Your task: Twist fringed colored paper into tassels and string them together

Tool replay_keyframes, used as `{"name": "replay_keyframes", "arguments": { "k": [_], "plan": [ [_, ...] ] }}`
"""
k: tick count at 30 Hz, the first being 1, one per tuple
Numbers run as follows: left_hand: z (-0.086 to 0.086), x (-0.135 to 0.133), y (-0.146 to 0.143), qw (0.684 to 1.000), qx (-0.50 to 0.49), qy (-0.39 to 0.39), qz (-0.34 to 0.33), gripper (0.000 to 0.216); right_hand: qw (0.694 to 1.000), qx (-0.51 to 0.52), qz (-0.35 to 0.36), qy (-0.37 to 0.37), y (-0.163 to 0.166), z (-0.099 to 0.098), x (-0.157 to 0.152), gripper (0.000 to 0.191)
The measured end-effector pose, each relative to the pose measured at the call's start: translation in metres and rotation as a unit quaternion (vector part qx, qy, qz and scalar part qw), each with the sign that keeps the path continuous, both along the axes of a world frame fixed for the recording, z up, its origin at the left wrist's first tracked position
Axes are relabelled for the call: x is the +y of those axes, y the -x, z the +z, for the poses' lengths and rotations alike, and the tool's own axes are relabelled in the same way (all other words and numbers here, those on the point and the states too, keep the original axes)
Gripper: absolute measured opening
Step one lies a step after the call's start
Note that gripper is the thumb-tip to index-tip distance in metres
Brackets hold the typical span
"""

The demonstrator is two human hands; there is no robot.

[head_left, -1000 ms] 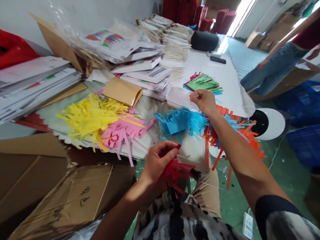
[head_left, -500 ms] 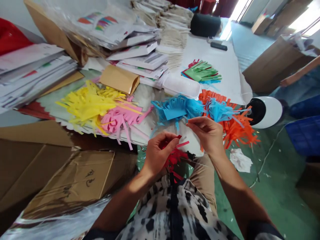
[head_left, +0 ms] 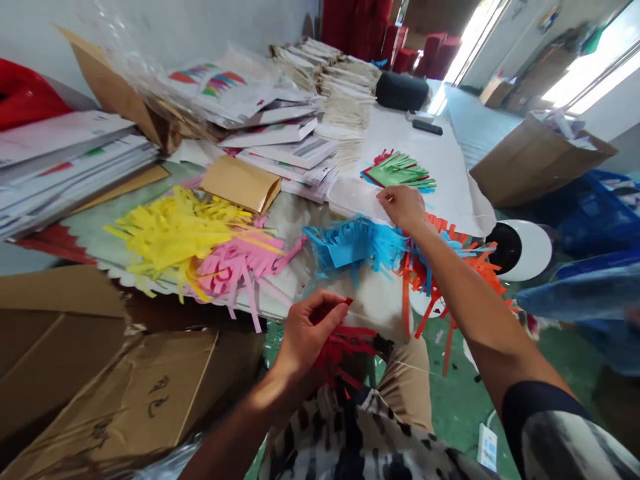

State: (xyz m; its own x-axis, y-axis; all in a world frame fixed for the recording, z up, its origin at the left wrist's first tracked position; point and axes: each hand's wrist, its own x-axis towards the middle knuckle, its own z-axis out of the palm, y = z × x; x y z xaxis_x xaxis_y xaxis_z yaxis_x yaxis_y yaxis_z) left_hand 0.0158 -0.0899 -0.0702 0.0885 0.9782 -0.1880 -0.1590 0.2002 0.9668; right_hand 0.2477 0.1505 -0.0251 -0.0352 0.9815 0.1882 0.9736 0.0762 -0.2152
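Observation:
My left hand [head_left: 309, 328] is closed in a pinch on red fringed paper [head_left: 347, 341]. A red corner pokes out past the thumb, and the strips hang below the fingers over my lap. Over the right end of a shallow translucent plastic box [head_left: 350, 195] is my right hand [head_left: 404, 205], its fingertips pressed together. What they hold, if anything, is hidden. Blue fringed paper [head_left: 347, 247] lies just below the box. Orange fringed paper [head_left: 480, 270] spills over the table edge under my right forearm.
Yellow fringed paper [head_left: 175, 230] and pink fringed paper [head_left: 245, 257] lie on the left. Green fringed paper [head_left: 400, 171] sits beyond the box. Stacked printed packets [head_left: 290, 147] and a brown envelope [head_left: 243, 183] are behind. Cardboard boxes [head_left: 150, 387] stand below left. A person's blue-clad leg [head_left: 575, 293] shows at right.
My right hand has moved away from the left hand, forward to the plastic box. My left hand still pinches the red fringed paper. The view has tilted up somewhat.

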Motion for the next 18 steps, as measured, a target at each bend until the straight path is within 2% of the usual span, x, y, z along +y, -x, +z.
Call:
{"name": "replay_keyframes", "arguments": {
  "k": [2,5,8,13,15,18],
  "plan": [
    [-0.005,0.003,0.003,1.000,-0.008,0.008,0.000,0.027,0.999,-0.027,-0.003,0.035,0.008,-0.008,0.013,0.027],
    [-0.008,0.004,0.004,1.000,-0.017,0.021,-0.001,0.027,0.998,-0.040,-0.017,0.047,0.018,-0.017,0.022,0.021],
    [-0.008,0.005,0.004,1.000,-0.020,0.024,0.000,0.027,0.998,-0.045,-0.031,0.039,0.019,-0.021,0.022,0.019],
    [-0.001,0.006,0.004,1.000,-0.016,-0.003,0.002,0.025,0.999,-0.028,-0.027,0.004,0.009,-0.016,0.009,0.026],
    [0.005,0.005,0.005,1.000,-0.008,-0.019,0.003,0.023,0.999,0.024,-0.015,-0.023,0.006,-0.013,0.000,0.026],
    [0.015,0.002,0.003,1.000,-0.009,-0.026,0.011,0.022,0.980,0.187,0.031,-0.053,0.008,-0.009,-0.028,0.018]
  ]
}}
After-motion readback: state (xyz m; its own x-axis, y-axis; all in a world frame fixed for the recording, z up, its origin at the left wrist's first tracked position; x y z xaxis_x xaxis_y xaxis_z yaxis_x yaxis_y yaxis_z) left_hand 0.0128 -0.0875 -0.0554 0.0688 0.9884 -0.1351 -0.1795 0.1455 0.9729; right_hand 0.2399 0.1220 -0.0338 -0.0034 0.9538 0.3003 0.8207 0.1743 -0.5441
